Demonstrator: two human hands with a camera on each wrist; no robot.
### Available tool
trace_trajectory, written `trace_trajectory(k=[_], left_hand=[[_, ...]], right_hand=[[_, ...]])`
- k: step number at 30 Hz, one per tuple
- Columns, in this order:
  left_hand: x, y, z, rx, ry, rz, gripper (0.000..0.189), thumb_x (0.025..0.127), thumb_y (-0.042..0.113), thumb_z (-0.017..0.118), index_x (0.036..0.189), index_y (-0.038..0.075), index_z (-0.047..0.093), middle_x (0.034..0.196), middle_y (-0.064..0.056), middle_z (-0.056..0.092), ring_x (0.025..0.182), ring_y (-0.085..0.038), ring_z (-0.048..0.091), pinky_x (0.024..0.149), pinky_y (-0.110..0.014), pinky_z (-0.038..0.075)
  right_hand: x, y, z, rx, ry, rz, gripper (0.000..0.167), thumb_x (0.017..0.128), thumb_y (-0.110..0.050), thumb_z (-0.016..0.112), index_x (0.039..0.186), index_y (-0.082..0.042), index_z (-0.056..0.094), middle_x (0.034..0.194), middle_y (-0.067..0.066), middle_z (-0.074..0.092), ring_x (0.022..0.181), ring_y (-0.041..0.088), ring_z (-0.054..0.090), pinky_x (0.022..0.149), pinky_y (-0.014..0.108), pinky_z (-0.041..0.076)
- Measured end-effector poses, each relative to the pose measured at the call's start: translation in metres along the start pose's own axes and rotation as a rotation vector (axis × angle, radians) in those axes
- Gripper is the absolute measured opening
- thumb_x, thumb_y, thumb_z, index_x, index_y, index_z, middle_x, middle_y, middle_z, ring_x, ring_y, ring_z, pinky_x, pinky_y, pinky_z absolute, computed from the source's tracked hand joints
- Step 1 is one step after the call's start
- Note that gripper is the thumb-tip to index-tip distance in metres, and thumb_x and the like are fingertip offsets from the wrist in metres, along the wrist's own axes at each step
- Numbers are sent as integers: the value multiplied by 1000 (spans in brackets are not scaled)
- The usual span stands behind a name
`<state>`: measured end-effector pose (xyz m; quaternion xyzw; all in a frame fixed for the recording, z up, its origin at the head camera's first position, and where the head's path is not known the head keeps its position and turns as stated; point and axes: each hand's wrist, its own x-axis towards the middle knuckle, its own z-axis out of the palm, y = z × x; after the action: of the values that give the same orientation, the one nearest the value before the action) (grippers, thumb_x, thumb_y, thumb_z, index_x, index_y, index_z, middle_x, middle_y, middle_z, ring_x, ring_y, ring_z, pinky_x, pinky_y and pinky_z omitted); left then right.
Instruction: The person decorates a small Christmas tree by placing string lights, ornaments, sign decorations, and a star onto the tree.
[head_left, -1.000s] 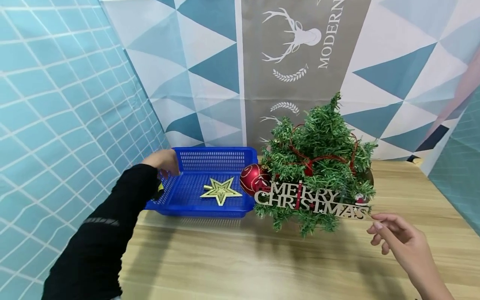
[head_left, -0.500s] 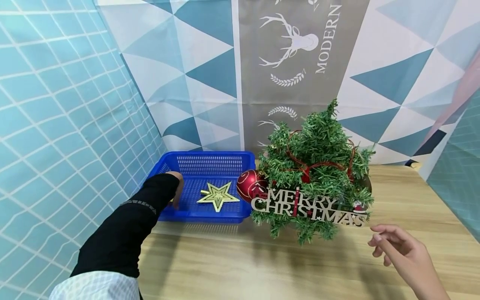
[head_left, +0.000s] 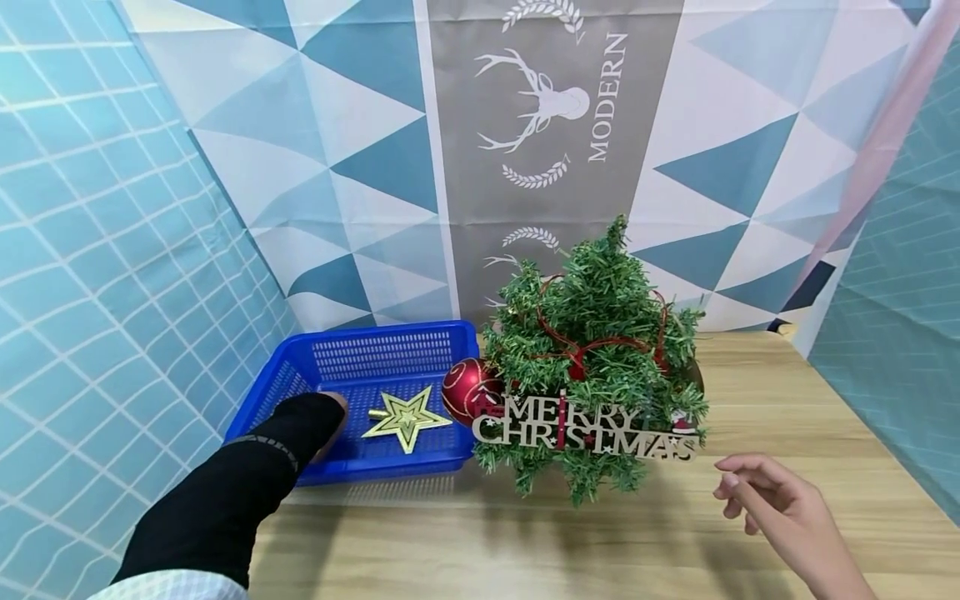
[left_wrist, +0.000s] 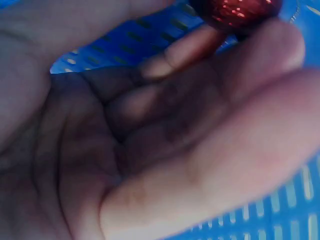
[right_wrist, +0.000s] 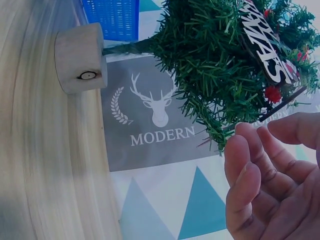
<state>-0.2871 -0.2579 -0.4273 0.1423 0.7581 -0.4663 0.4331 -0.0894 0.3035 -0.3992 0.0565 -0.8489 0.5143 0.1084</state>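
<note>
In the head view my left hand (head_left: 335,425) reaches down into the blue basket (head_left: 390,468), mostly hidden by its black sleeve. The left wrist view shows a shiny red ball (left_wrist: 237,11) beside that hand's slightly bent fingertips; a firm hold on it is not visible. A gold star (head_left: 407,419) lies in the basket to the right of the hand. My right hand (head_left: 776,500) hovers off the right end of the wooden MERRY CHRISTMAS sign (head_left: 585,433), fingers loosely bent and holding nothing. The sign hangs across the front of the small Christmas tree (head_left: 600,333).
A red bauble (head_left: 463,390) with gold swirls hangs at the tree's left, by the basket rim. Red cord (head_left: 573,346) runs over the branches. In the right wrist view the tree stands on a round wooden base (right_wrist: 80,57). Patterned cloth (head_left: 375,167) backs the wooden table (head_left: 480,550).
My left hand has moved from the basket's left edge down into it. The whole head view has shifted, with the scene sliding left and down. My right hand has drawn slightly off the sign's end.
</note>
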Motion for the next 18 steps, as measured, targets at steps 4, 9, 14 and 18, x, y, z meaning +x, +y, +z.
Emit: trace_trajectory(k=[4,9,14,18], left_hand=[[-44,-3,-11,-354,-77,31,31,81,17,74,106,1,67,117,-10,55,106,-21,50,99,-34,41],[-89,-24,-5,-816,25,58,17,78,18,75,88,5,73,96,-6,64,83,-17,57,79,-29,49],[-131,-49,2,-1302,395,233,9,81,7,69,84,0,64,83,-8,67,75,-20,63,68,-36,55],[-174,-44,-9,-1496,774,412,19,86,12,71,93,2,56,88,-11,63,78,-23,62,67,-41,56]], right_hand=[[0,-1,0,-11,-6,-12,12,97,-6,54,106,-4,62,78,2,66,62,18,60,47,31,47],[0,-4,-2,2,-29,-77,13,97,-3,53,107,-6,62,78,0,65,62,17,60,47,30,47],[1,-16,-9,-4,-2,-94,14,98,-5,53,109,-6,61,81,0,66,65,15,60,50,28,48],[-2,-33,-12,48,69,-132,15,96,-2,55,110,0,61,85,-1,67,67,12,61,51,26,47]])
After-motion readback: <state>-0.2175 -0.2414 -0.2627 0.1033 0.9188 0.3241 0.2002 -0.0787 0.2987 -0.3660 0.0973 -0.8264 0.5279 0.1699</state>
